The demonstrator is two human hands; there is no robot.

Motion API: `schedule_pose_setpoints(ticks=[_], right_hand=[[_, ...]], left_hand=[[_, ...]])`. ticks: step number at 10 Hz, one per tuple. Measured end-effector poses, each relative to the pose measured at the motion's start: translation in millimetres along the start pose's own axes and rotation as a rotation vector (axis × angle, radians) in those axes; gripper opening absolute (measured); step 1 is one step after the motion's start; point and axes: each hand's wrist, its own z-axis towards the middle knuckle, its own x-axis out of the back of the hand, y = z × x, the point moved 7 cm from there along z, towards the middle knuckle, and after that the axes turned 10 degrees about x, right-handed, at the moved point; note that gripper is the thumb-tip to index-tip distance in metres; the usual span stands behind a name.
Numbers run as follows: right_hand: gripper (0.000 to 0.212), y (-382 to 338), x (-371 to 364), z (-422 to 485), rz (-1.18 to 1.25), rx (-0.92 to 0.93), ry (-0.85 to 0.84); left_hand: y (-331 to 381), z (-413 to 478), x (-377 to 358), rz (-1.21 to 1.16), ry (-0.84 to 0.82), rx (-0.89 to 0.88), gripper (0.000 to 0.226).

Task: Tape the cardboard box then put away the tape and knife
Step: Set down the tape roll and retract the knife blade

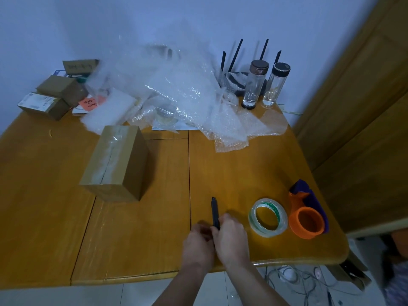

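Observation:
A brown cardboard box stands on the wooden table, left of centre, with clear tape along its top seam. Both hands meet near the table's front edge around a dark utility knife. My right hand is wrapped round the handle's lower end, and my left hand pinches the same end from the left. The knife's tip points away from me. A roll of clear tape lies flat just right of my hands. An orange and purple tape dispenser rests beside the roll.
A heap of bubble wrap covers the back middle of the table. Two glass bottles and a black router stand at the back right. Small cardboard boxes sit at the back left. Cables lie on the floor below the front edge.

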Motion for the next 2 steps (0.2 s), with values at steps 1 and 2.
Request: schedule_pose_setpoints(ticks=[1, 2], right_hand=[[0.029, 0.3, 0.7, -1.4, 0.003, -0.005, -0.012], [0.029, -0.1, 6.7, -3.1, 0.016, -0.008, 0.015]], left_hand=[[-1.3, 1.3, 0.0, 0.003, -0.013, 0.013, 0.018], [-0.8, 2.8, 1.0, -0.005, -0.045, 0.021, 0.022]])
